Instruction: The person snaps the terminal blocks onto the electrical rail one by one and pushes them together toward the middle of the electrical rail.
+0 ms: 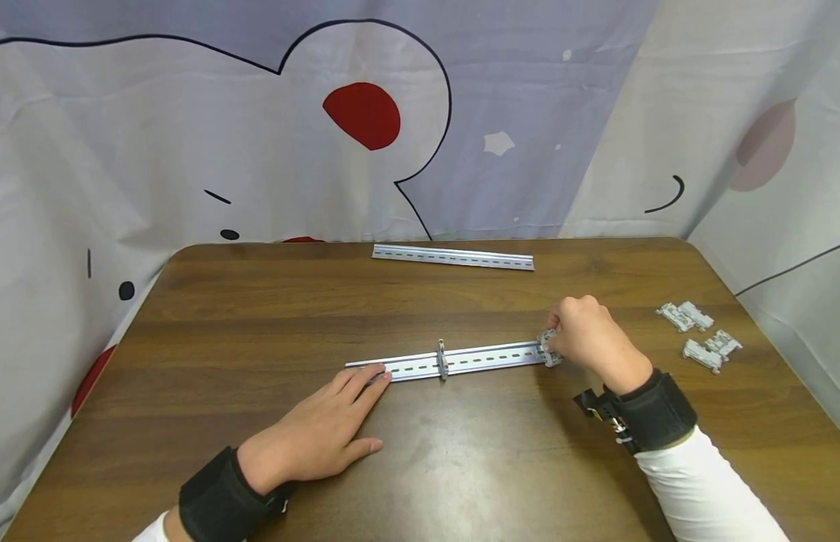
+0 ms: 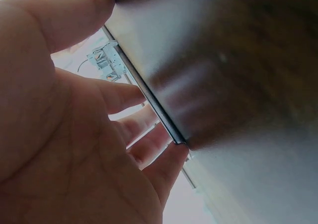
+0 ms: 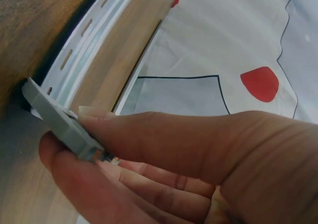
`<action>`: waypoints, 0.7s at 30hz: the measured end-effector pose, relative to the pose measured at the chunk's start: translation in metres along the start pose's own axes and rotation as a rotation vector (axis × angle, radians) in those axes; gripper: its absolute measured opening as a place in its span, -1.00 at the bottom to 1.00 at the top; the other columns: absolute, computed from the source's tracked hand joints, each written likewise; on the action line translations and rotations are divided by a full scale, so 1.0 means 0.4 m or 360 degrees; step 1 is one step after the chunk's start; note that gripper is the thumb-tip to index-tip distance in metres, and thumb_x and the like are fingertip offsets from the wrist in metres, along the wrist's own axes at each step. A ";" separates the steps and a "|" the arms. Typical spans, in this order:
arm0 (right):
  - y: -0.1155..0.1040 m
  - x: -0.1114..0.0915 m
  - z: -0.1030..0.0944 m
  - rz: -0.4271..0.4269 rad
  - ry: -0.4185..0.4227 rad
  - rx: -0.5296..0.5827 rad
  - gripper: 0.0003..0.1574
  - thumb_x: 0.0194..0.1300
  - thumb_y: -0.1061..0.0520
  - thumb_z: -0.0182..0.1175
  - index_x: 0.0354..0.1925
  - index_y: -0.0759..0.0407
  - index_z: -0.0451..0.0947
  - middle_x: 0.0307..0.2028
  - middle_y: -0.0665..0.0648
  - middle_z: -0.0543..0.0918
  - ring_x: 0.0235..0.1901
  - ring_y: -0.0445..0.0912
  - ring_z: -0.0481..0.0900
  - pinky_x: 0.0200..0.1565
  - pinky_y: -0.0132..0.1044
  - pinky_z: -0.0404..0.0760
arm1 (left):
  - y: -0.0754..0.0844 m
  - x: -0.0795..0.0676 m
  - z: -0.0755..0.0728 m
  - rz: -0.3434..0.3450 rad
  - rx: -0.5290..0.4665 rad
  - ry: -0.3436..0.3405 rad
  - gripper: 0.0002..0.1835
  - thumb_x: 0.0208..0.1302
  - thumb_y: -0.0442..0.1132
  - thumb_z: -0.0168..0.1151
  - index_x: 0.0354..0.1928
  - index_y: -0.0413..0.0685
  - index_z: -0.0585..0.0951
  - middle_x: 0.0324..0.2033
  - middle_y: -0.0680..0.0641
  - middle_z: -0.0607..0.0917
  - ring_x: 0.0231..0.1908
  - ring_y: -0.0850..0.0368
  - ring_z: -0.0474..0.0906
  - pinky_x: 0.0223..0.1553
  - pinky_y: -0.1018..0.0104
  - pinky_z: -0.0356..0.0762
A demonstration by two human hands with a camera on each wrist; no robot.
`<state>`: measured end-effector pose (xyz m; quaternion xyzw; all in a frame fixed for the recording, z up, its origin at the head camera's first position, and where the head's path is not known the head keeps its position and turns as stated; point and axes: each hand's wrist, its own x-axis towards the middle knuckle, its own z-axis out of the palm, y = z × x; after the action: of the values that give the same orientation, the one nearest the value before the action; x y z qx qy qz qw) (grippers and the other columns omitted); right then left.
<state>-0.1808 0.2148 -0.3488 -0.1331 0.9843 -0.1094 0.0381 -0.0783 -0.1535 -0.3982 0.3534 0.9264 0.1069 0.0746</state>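
Observation:
A slotted metal DIN rail (image 1: pixel 491 358) lies across the middle of the table. My left hand (image 1: pixel 318 433) rests its nearly straight fingers on the rail's left end, thumb spread apart on the table side. One grey terminal block (image 1: pixel 442 360) stands upright across the rail near its middle. At the rail's right end, my right hand (image 1: pixel 592 339) pinches another grey terminal block (image 3: pixel 69 127) between thumb and fingers. That block is tilted, with its lower edge at the rail end; whether it is seated there, I cannot tell.
A second DIN rail (image 1: pixel 454 257) lies near the table's back edge. Several loose terminal blocks (image 1: pixel 702 355) lie in two groups at the right side of the wooden table (image 1: pixel 257 316). Behind the table hangs a printed curtain (image 1: pixel 210 135).

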 end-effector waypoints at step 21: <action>-0.016 0.016 0.025 -0.0137 0.0140 -0.0026 -0.56 -0.26 0.43 0.07 -0.80 -0.02 0.10 -0.70 -0.12 0.04 -0.63 -0.17 0.06 -0.57 -0.31 0.05 | 0.001 0.002 -0.001 -0.0014 -0.0010 -0.0017 -0.19 0.40 0.14 0.10 0.50 -0.16 0.12 0.46 -0.19 0.13 0.42 -0.10 0.07 0.29 -0.02 0.27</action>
<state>-0.1843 0.2051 -0.3574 -0.1707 0.9793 -0.1087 -0.0110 -0.0787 -0.1529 -0.3977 0.3497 0.9271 0.1077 0.0812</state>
